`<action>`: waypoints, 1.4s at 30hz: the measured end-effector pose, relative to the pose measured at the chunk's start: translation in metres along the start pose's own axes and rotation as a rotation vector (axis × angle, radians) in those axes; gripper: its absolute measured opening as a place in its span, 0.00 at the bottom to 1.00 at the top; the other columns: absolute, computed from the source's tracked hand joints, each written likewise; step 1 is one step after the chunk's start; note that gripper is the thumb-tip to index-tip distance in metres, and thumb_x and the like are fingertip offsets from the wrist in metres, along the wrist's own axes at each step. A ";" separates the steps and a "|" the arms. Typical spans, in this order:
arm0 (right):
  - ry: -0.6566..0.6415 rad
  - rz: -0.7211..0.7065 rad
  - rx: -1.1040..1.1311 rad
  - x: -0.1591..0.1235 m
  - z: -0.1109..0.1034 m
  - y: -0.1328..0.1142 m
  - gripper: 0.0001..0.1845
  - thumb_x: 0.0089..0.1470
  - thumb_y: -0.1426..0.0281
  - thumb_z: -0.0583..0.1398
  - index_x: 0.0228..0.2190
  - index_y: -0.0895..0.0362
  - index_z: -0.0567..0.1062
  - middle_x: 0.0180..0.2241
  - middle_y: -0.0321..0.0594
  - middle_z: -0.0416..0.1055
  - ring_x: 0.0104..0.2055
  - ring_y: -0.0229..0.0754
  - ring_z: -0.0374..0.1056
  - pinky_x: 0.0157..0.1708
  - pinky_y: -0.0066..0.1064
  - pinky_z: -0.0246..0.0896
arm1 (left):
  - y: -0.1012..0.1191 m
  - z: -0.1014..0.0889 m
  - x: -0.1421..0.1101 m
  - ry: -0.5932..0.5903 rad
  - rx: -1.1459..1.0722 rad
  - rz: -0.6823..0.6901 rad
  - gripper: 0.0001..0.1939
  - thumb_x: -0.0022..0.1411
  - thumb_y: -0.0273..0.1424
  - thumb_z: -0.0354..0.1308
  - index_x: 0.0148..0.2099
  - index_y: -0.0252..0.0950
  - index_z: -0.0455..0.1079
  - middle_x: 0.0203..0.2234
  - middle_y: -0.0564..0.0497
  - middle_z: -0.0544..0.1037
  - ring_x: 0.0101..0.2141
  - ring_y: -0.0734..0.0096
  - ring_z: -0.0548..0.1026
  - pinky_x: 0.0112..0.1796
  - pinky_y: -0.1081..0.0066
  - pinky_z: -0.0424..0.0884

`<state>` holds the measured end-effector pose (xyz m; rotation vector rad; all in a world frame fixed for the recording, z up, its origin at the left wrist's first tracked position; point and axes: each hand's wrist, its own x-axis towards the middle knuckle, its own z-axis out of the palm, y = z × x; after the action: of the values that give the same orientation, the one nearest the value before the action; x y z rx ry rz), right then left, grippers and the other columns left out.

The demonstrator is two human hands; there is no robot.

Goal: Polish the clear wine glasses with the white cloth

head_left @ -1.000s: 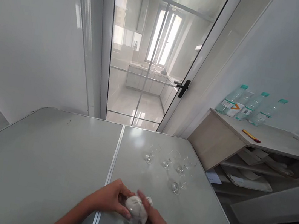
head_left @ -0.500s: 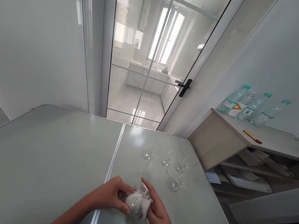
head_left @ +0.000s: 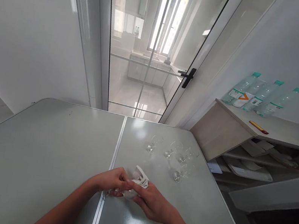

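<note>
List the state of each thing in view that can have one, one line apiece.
Held glass: tilted sideways, foot toward the left
Left hand: closed at its stem
White cloth: bunched against the bowl
Right hand: gripping cloth and bowl
Four stemmed glasses: upright on the table
Door: looks shut
Green-capped bottles: upright, capped
Cabinet: open-fronted

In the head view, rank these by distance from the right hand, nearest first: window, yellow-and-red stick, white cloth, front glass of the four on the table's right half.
1. White cloth, bunched at the right hand.
2. Front glass, ahead and to the right on the table.
3. Yellow-and-red stick, farther right on the cabinet.
4. Window, far ahead in the background.
</note>
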<state>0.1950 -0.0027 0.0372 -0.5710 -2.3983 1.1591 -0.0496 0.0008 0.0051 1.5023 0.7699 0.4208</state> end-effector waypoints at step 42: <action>0.369 -0.167 0.202 0.050 -0.009 0.099 0.34 0.59 0.76 0.58 0.65 0.49 0.65 0.51 0.42 0.77 0.48 0.44 0.75 0.50 0.37 0.70 | -0.018 -0.048 0.023 0.548 0.718 0.291 0.31 0.59 0.55 0.63 0.51 0.32 0.76 0.22 0.55 0.71 0.22 0.77 0.67 0.26 0.76 0.62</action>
<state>0.1756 0.0855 -0.0277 -0.4621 -1.9523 1.0987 -0.0701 0.0502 -0.0121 2.2239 1.2167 0.8584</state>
